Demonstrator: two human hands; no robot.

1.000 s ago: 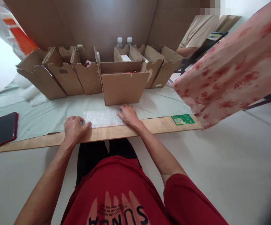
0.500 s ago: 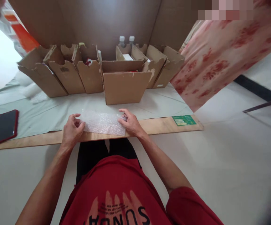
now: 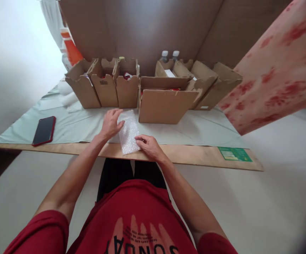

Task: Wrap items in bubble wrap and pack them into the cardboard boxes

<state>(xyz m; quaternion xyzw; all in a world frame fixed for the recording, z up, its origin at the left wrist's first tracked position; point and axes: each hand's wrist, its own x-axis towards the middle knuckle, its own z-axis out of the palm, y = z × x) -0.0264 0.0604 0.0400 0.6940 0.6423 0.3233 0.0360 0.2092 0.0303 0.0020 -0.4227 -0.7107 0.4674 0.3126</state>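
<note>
A clear piece of bubble wrap [image 3: 129,132] lies lengthwise away from me, its near end over the table's wooden front strip. At its upper left side is my left hand [image 3: 112,124], thumb and fingers apart, with the thumb touching the wrap. My right hand [image 3: 149,147] is at the lower right edge, its fingers closed on that edge. Just behind the wrap stands a wide cardboard box [image 3: 167,107], with something red showing inside.
Several narrow cardboard bins [image 3: 128,90] line the back, some with items in them. Two white-capped bottles [image 3: 164,55] show behind. A red-edged phone [image 3: 44,130] lies at left, and a green label [image 3: 235,154] is at the right of the front strip. A floral cloth [image 3: 280,76] hangs at right.
The bubble wrap has turned from lying crosswise to lying lengthwise. My left hand has moved up to its far left side; my right hand stays low on the right. The view has shifted left.
</note>
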